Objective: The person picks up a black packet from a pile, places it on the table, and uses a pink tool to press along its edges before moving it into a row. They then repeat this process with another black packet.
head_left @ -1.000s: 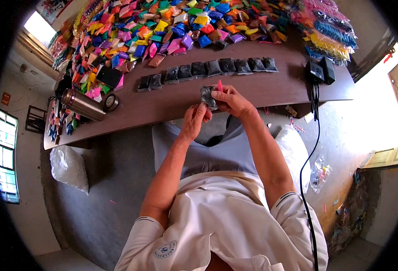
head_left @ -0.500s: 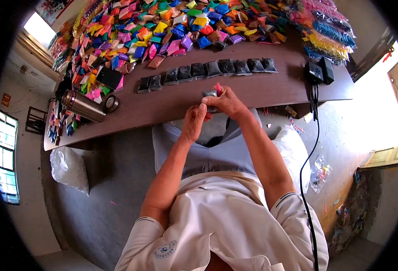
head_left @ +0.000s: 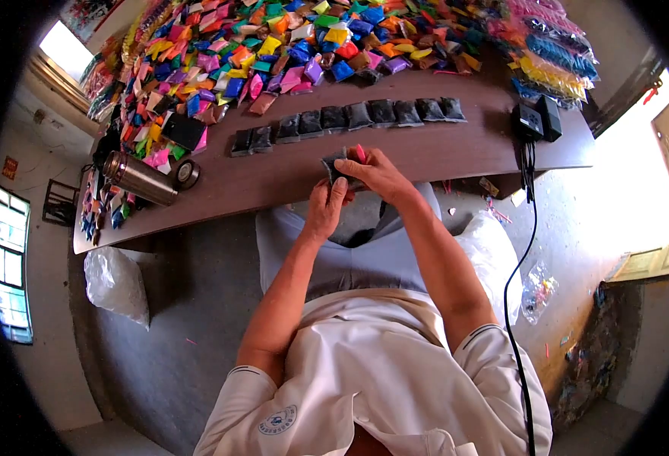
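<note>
Between my two hands, over the near edge of the table, is a small black packet (head_left: 333, 164) in clear wrapping. My left hand (head_left: 325, 207) grips its lower part with the thumb on top. My right hand (head_left: 380, 176) pinches the packet's right side with its thumb, and a red-pink object (head_left: 361, 153) sticks up between its fingers; most of it is hidden. Just beyond my hands a row of several black packets (head_left: 359, 115) lies across the brown table (head_left: 456, 148).
A big heap of colourful packets (head_left: 273, 53) covers the table's far side. At the left lie a steel flask (head_left: 140, 178) and its round lid (head_left: 188, 175). Black adapters (head_left: 537, 120) with a hanging cable sit at the right, near stacked bags (head_left: 555, 61). Plastic bags (head_left: 118, 281) rest on the floor.
The black packet has turned and now sticks out more to the left between my hands. My right hand has shifted slightly, its thumb moving left over the packet.
</note>
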A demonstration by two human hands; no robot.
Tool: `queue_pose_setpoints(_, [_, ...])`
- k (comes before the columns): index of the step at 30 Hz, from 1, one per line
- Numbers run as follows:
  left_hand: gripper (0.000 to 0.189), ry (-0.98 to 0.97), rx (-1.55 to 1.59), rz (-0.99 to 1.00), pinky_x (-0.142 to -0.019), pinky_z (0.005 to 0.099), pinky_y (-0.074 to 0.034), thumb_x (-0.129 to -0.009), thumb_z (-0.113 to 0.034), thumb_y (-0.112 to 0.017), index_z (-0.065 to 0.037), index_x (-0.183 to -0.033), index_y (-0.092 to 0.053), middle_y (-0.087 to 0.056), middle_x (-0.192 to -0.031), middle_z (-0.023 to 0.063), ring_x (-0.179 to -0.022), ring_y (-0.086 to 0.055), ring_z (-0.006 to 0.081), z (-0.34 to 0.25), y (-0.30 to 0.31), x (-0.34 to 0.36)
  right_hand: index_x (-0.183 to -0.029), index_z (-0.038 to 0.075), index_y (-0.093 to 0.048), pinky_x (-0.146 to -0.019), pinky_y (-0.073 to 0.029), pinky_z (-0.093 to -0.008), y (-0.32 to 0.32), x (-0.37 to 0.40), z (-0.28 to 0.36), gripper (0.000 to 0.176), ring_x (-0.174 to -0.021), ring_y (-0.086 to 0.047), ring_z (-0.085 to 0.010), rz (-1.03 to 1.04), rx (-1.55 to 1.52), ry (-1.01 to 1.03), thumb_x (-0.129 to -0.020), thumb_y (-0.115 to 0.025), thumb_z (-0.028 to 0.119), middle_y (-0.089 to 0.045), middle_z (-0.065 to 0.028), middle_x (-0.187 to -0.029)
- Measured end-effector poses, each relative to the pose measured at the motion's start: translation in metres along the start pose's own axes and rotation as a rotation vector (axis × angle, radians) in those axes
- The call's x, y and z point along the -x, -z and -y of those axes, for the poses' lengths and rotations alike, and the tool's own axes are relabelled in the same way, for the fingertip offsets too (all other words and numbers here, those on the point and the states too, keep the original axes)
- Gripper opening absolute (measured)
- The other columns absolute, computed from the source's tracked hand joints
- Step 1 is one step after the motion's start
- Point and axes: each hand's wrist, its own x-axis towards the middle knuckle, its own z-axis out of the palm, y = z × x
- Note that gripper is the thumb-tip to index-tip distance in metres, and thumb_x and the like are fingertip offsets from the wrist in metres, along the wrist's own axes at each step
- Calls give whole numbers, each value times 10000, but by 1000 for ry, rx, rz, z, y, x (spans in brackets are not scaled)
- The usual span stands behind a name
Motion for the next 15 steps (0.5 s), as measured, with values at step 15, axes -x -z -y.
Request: queue_pose_setpoints(15, [451,27,-32,-33,-655,272,-454,-936,-427,-470,-14,-801,-588,-599,-707,49,-673,-554,136,1,-3,1,-761,39,-604,-487,-456,-276,2,6,-1,194,-533,-523,-83,1,-77,55,-868,-616,200,-571,-4,-638])
